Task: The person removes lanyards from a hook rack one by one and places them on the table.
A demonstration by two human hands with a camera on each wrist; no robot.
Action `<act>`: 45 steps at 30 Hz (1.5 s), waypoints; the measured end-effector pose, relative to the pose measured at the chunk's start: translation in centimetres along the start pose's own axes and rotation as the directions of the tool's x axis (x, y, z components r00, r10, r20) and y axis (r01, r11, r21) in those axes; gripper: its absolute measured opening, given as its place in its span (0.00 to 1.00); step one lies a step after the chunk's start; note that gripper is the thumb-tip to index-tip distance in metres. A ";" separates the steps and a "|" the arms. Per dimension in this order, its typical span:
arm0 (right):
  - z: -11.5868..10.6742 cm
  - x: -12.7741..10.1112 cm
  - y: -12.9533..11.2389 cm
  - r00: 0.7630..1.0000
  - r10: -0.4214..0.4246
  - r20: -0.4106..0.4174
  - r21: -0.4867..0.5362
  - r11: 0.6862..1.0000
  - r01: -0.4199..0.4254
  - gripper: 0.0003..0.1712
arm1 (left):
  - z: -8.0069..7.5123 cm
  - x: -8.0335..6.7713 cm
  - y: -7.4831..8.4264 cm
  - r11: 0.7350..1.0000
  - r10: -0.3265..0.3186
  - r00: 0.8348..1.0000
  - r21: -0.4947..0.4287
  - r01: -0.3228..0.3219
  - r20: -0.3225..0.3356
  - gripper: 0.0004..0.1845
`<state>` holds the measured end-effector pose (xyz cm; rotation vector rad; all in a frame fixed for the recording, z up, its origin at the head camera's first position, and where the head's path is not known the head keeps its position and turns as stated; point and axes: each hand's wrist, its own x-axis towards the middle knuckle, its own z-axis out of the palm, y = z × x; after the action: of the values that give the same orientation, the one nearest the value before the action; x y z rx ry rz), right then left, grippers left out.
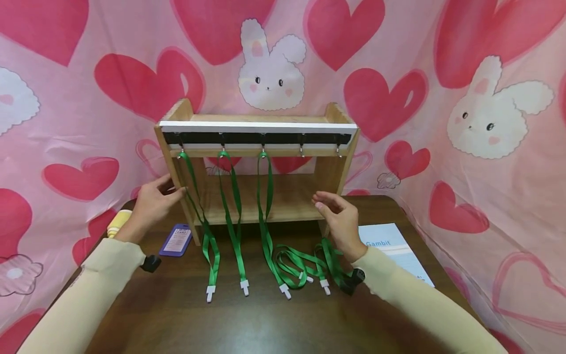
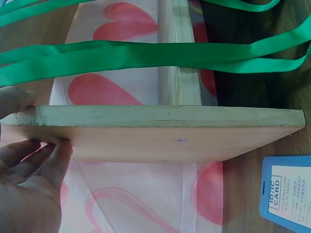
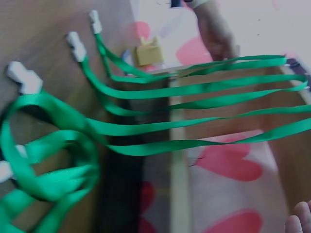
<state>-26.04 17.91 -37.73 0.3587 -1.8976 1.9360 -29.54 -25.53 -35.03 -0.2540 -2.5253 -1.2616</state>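
Observation:
A wooden shelf (image 1: 287,187) stands on the table, with a row of metal hooks along its white-and-black front strip. My left hand (image 1: 152,204) grips its left side panel (image 2: 146,116), thumb on the front edge and fingers against the outer face. Three green lanyards (image 1: 237,246) hang from the left and middle hooks, their white clips lying on the tabletop. Before the shelf's right side, my right hand (image 1: 342,221) hovers with loosely bent fingers, holding nothing. Below it lie more green lanyards (image 1: 294,255), looped in a loose heap; the two rightmost hooks (image 1: 302,150) are bare.
A blue-purple card holder (image 1: 176,241) lies left of the shelf, near a yellow bottle (image 1: 118,222) on its side. On the right is a white-and-blue "Gambit" booklet (image 1: 393,246). Pink heart-patterned cloth (image 1: 389,29) surrounds the brown table (image 1: 247,329).

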 end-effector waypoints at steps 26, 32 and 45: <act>3.0 5.1 -8.6 0.961 -0.268 0.072 0.089 0.961 0.262 0.20 | 0.0 -0.1 0.2 1.000 0.008 1.000 0.007 -0.008 -0.005 0.33; 3.7 5.2 -9.2 0.963 -0.258 0.074 0.111 0.962 0.249 0.21 | 0.0 -0.1 0.2 1.000 0.008 1.000 0.001 -0.008 -0.016 0.32; 5.5 5.2 -9.4 0.960 -0.217 0.179 0.030 0.976 0.215 0.21 | 0.0 0.0 0.3 1.000 0.002 1.000 0.005 -0.002 0.010 0.32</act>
<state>-26.91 12.99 -26.74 0.7372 -1.8689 1.8212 -29.46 -25.35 -34.83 -0.2621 -2.5360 -1.2556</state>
